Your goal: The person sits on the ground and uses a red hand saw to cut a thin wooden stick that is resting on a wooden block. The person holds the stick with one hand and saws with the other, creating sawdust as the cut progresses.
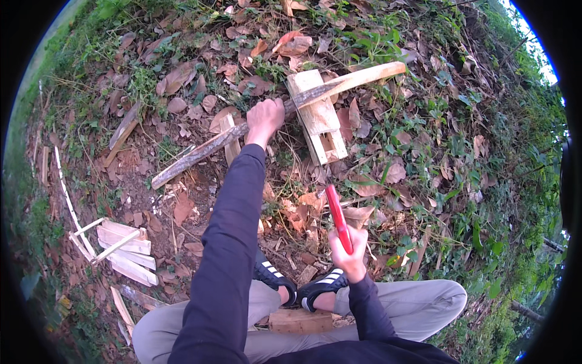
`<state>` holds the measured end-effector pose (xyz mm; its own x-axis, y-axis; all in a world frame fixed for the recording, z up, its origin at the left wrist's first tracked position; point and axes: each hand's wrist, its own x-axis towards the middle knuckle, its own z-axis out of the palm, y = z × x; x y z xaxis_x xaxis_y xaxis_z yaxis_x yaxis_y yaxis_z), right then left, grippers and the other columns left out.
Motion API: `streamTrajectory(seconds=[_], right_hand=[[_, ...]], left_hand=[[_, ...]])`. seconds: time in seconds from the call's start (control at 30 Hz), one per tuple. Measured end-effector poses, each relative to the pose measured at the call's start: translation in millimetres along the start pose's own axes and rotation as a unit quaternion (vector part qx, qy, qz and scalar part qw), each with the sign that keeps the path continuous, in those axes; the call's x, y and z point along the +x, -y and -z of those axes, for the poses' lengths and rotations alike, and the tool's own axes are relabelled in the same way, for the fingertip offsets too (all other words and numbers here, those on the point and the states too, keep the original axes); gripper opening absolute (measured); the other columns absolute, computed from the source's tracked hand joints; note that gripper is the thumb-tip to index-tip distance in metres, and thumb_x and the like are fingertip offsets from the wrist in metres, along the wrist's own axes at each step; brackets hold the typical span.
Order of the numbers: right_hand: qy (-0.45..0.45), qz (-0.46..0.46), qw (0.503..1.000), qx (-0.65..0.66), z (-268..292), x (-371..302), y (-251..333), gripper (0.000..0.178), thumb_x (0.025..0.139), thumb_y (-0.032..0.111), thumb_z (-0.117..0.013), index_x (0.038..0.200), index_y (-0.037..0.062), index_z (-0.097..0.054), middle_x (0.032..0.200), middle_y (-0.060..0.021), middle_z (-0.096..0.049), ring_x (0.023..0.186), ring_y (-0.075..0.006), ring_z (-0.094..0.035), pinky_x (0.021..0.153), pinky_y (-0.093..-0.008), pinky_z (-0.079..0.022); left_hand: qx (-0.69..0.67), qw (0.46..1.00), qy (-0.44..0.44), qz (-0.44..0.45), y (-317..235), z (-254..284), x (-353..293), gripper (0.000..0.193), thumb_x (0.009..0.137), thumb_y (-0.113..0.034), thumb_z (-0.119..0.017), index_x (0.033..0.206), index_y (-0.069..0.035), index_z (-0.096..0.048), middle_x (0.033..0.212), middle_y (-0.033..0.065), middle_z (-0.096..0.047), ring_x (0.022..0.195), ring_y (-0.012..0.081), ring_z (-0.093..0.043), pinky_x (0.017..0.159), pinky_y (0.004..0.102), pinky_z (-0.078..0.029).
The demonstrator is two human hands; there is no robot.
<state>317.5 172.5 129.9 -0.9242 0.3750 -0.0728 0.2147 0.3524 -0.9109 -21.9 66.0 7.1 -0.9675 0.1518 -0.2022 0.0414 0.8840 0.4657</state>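
Note:
My left hand (265, 119) is closed around a long branch (201, 150), its bark still on along the near part. The far part is pale, bare wood and lies across a small pale wooden block stand (319, 118), which has a squarish opening at its near end. In my right hand (350, 253) is a tool with a bright red handle (337, 213), held below and to the right of the stand, apart from the branch. Its far end is too thin and dark to make out, so I cannot tell its exact kind.
Split wood slats (130, 253) are stacked at the lower left, near a thin pale stick (65, 185). A split log piece (123, 134) lies farther up. Dry leaves and wood chips cover the ground. A wooden plank (300, 320) lies between my legs, behind my shoes (324, 285).

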Motion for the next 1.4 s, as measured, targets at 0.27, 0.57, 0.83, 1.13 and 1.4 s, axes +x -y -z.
streamTrajectory(seconds=[0.27, 0.57, 0.83, 1.13, 1.4], right_hand=[[0.02, 0.013, 1.0, 0.001, 12.8, -17.1, -8.3, 0.015, 0.076, 0.005, -0.062, 0.063, 0.0009, -0.055, 0.045, -0.0047, -0.043, 0.037, -0.0125, -0.047, 0.042, -0.031, -0.037], [0.001, -0.039, 0.998, 0.058, -6.2, 5.2, -9.3, 0.009, 0.076, 0.003, -0.06, 0.069, -0.0009, -0.061, 0.046, -0.0027, -0.042, 0.04, -0.0096, -0.044, 0.044, -0.0307, -0.038], [-0.008, 0.029, 1.0, -0.001, -29.3, 46.3, -25.3, 0.018, 0.077, 0.007, -0.062, 0.062, 0.0033, -0.052, 0.047, -0.0032, -0.043, 0.039, -0.0122, -0.042, 0.043, -0.0308, -0.034], [-0.009, 0.009, 1.0, 0.026, -44.9, 73.3, -24.2, 0.018, 0.077, 0.01, -0.061, 0.063, 0.0023, -0.054, 0.048, -0.0053, -0.046, 0.04, -0.0139, -0.05, 0.044, -0.0317, -0.038], [-0.01, 0.006, 1.0, 0.025, -35.4, 63.7, -26.2, 0.019, 0.079, 0.009, -0.062, 0.063, 0.0023, -0.052, 0.049, -0.0014, -0.045, 0.042, -0.0115, -0.044, 0.045, -0.0304, -0.034]], left_hand=[[-0.001, 1.0, 0.022, -0.001, 0.4, -2.8, -3.4, 0.059, 0.096, -0.036, -0.031, 0.092, 0.005, -0.074, 0.096, 0.0302, -0.069, 0.094, 0.0451, -0.068, 0.088, 0.0494, -0.051], [-0.011, 0.998, 0.054, 0.016, -3.0, 3.7, -2.7, 0.058, 0.097, -0.036, -0.032, 0.094, 0.005, -0.073, 0.1, 0.0331, -0.067, 0.099, 0.0475, -0.066, 0.091, 0.0509, -0.049], [-0.006, 1.0, 0.019, 0.0, -1.0, -4.6, 0.4, 0.061, 0.098, -0.036, -0.03, 0.089, 0.005, -0.074, 0.094, 0.031, -0.069, 0.093, 0.0451, -0.068, 0.088, 0.049, -0.051], [-0.006, 1.0, -0.016, -0.025, 3.0, -5.4, 12.0, 0.059, 0.097, -0.035, -0.031, 0.085, 0.005, -0.074, 0.088, 0.0305, -0.069, 0.086, 0.0454, -0.069, 0.084, 0.051, -0.052], [-0.002, 1.0, -0.01, -0.03, -4.8, -10.2, -3.3, 0.058, 0.097, -0.035, -0.033, 0.088, 0.005, -0.074, 0.087, 0.0305, -0.069, 0.088, 0.0457, -0.069, 0.085, 0.0513, -0.052]])
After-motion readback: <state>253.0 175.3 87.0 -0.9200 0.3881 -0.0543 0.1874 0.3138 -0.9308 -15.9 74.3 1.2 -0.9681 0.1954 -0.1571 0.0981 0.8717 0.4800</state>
